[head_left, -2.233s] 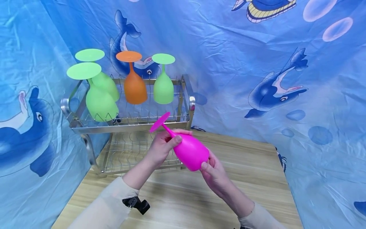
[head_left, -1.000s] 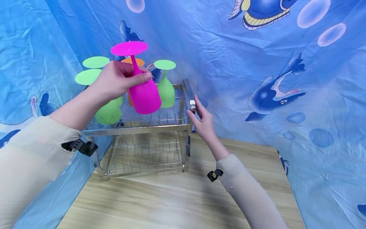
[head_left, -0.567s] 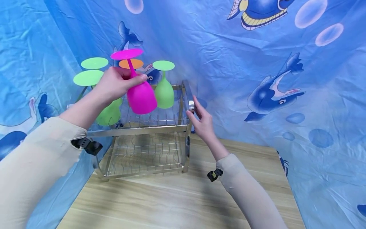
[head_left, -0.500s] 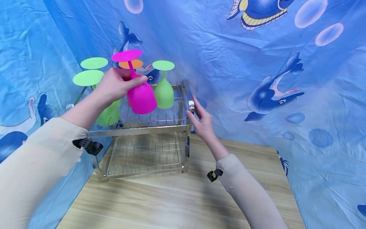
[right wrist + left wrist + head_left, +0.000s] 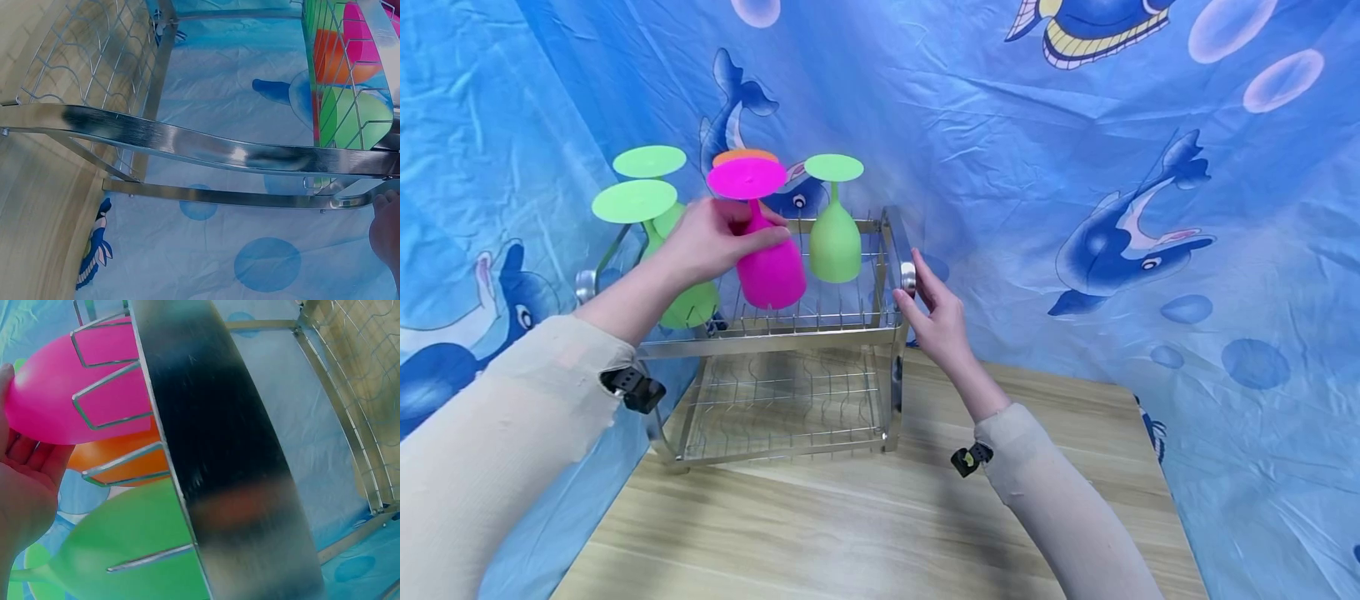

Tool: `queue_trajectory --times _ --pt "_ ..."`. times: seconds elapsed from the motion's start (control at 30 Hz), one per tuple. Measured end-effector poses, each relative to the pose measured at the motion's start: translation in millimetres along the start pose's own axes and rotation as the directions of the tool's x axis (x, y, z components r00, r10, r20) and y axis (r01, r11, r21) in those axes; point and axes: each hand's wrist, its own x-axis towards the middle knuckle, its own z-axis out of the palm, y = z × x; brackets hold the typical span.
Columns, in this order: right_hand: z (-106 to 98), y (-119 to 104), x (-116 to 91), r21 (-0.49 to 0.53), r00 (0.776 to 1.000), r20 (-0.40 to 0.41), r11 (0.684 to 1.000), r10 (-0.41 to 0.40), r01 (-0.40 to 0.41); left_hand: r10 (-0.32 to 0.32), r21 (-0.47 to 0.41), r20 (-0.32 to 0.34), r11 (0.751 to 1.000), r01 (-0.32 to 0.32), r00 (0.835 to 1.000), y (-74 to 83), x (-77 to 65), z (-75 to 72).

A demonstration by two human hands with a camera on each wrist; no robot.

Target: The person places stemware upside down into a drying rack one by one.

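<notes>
My left hand [image 5: 715, 242] holds a magenta plastic wine glass [image 5: 771, 275] upside down, thumb and fingers round the bowl near the stem. Its bowl is at the front of the upper shelf of a metal dish rack [image 5: 790, 342]; in the left wrist view the magenta glass [image 5: 62, 387] lies behind wire loops. An orange glass [image 5: 119, 456], mostly hidden in the head view, is behind it. To its right stands an inverted green glass [image 5: 835, 246]. My right hand [image 5: 942, 321] grips the rounded metal end at the rack's right side, thumb in front.
Two more inverted green glasses stand at the shelf's left, partly behind my left hand and forearm; one shows its flat foot [image 5: 634, 202]. The rack's lower wire shelf [image 5: 782, 400] sits over a wooden table [image 5: 850, 517]. A blue sea-print cloth [image 5: 985, 167] surrounds the table.
Earlier both hands held the magenta glass tilted before the rack. My right hand then moved to the rack's side. Since half a second ago the left hand has lowered the glass slightly.
</notes>
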Motion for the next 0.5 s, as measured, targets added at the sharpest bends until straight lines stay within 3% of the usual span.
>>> queue_trajectory --times 0.2,0.5 --pt "2 0 -1 -0.005 1.0 -0.013 1.0 -0.008 0.008 -0.001 -0.037 0.045 0.999 0.003 0.999 -8.3 -2.1 2.6" --pt "4 -1 -3 0.001 1.0 -0.023 1.0 -0.008 0.008 -0.009 0.0 0.084 1.0 0.009 0.996 -13.1 -10.7 6.4"
